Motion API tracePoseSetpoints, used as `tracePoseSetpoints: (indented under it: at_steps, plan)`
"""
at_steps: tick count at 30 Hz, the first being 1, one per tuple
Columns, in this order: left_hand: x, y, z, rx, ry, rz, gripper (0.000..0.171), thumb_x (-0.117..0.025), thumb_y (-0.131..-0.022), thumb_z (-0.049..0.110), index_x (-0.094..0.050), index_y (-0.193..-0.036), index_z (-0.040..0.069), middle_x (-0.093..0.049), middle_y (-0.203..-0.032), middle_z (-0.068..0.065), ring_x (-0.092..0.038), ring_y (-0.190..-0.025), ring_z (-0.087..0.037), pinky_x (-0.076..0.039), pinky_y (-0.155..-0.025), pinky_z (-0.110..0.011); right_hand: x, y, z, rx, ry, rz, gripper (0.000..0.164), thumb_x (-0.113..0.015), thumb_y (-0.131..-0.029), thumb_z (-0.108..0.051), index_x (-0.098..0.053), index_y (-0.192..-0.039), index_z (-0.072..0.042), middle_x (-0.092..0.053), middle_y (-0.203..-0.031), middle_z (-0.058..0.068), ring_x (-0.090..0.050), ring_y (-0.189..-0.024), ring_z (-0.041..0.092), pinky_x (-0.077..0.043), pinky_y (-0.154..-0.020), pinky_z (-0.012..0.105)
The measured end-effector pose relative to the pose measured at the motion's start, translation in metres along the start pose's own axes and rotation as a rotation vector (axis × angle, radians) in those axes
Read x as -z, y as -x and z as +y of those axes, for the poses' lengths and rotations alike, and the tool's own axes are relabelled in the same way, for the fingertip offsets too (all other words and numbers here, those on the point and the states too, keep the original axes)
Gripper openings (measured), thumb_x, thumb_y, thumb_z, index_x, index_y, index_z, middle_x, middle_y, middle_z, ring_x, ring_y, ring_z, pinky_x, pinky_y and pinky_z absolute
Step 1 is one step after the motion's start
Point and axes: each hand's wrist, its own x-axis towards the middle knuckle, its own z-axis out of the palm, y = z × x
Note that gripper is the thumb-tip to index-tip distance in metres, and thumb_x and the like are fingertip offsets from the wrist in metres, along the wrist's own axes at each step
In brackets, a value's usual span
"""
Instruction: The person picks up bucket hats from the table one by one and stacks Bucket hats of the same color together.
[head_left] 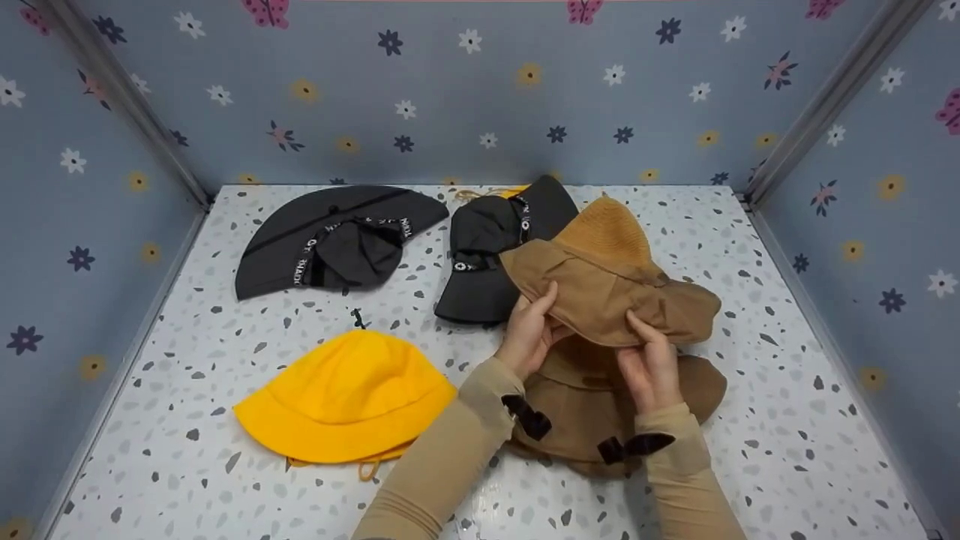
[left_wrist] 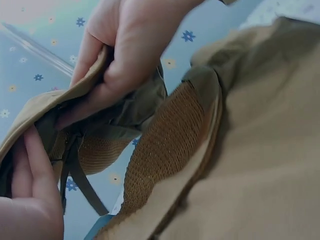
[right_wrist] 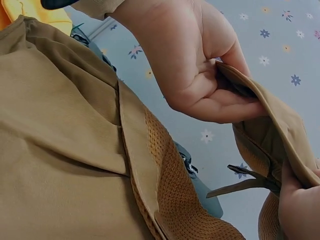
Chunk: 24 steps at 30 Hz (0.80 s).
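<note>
Both hands hold up a tan sun hat (head_left: 592,296) with a woven crown, pinching the near edge of its brim. The left hand (head_left: 527,334) has its thumb on top of the brim at the left, fingers underneath. Further right along the same edge, the right hand (head_left: 651,364) grips in the same way. Dark ribbon ties (right_wrist: 245,186) hang from the hat's underside in the right wrist view. Below the hands a second brown hat (head_left: 574,420) lies on the table, partly covered by the wrists; its woven part (left_wrist: 167,145) shows in the left wrist view.
A folded black hat (head_left: 360,255) with a lettered band lies at the back left. Another black hat (head_left: 480,292) sits behind the held hat, overlapped by it. At the front left is a yellow bucket hat (head_left: 356,390) with a cord. Patterned walls (head_left: 450,90) enclose the speckled table (head_left: 180,420).
</note>
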Motion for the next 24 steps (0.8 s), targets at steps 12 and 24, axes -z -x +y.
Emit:
tracePoseSetpoints:
  at_steps: [12,24]
  plan:
    - [-0.010,-0.001,-0.008,-0.036,0.234,-0.019,0.031,-0.058,-0.100,0.009,-0.054,-0.129,0.003,-0.062,-0.129,-0.005,-0.060,-0.119,-0.018,-0.047,-0.107,-0.038,0.001,0.009,0.014,-0.017,0.084,-0.050,0.040,-0.042,-0.097,0.015,-0.048,-0.130,-0.007,-0.061,-0.127,0.000,-0.056,-0.120,0.011,-0.050,-0.100,0.025]
    - [-0.013,0.002,-0.008,-0.074,0.333,0.011,0.030,-0.046,-0.103,0.001,-0.046,-0.133,0.000,-0.052,-0.141,-0.011,-0.045,-0.138,-0.025,-0.039,-0.115,-0.038,0.000,0.017,0.016,-0.026,0.033,-0.121,0.030,-0.041,-0.099,0.012,-0.056,-0.119,-0.004,-0.064,-0.119,0.003,-0.062,-0.112,0.014,-0.050,-0.099,0.027]
